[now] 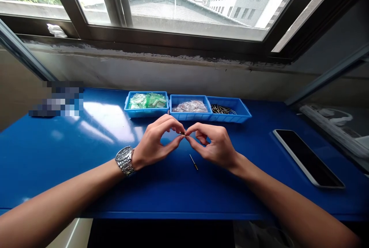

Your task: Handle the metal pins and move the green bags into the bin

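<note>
My left hand (pixel 157 140), with a metal watch (pixel 125 160) on its wrist, pinches a tiny dark piece (pixel 182 133) between thumb and forefinger. From the other side, my right hand (pixel 215 142) closes thumb and forefinger at the same spot, fingertips meeting the left ones. Most of the piece is hidden by the fingers, so its kind does not show. Below the hands, a thin pin-like rod (pixel 193 162) with a silver shaft and a dark, gold-tinged end lies on the blue table (pixel 161 194).
Behind the hands stand a blue bin (pixel 146 114) of green-and-clear packets, another bin (pixel 190 116) of clear small bags, and a bin (pixel 240 111) with several dark thin rods. A phone (pixel 309 157) lies at the right. A window (pixel 184 34) rises behind the table.
</note>
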The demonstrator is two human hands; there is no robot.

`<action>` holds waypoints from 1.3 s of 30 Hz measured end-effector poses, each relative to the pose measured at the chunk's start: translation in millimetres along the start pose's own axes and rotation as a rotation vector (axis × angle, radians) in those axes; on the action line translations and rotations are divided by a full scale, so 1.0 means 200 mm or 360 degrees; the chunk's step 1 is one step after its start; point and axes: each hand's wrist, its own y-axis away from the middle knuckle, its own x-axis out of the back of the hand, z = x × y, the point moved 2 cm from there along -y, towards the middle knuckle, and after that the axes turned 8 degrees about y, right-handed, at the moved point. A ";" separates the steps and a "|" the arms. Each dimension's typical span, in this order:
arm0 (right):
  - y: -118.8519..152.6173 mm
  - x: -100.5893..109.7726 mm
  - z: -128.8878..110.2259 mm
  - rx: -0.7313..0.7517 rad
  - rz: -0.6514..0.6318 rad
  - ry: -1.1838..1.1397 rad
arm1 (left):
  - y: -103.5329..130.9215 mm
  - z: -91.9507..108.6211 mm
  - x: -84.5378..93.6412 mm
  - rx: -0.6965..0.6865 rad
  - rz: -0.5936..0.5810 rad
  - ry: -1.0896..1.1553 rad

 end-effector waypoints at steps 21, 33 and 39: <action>-0.01 0.03 -0.01 0.0018 0.0061 0.0032 | 0.00 0.01 0.00 0.0025 -0.0010 -0.0019; -0.07 0.23 0.20 -0.0305 0.0301 0.0583 | 0.00 0.00 0.04 0.0042 0.0232 -0.0018; -0.07 0.35 0.30 -0.0499 0.0216 0.0865 | -0.01 -0.01 0.06 0.0071 0.0298 -0.0017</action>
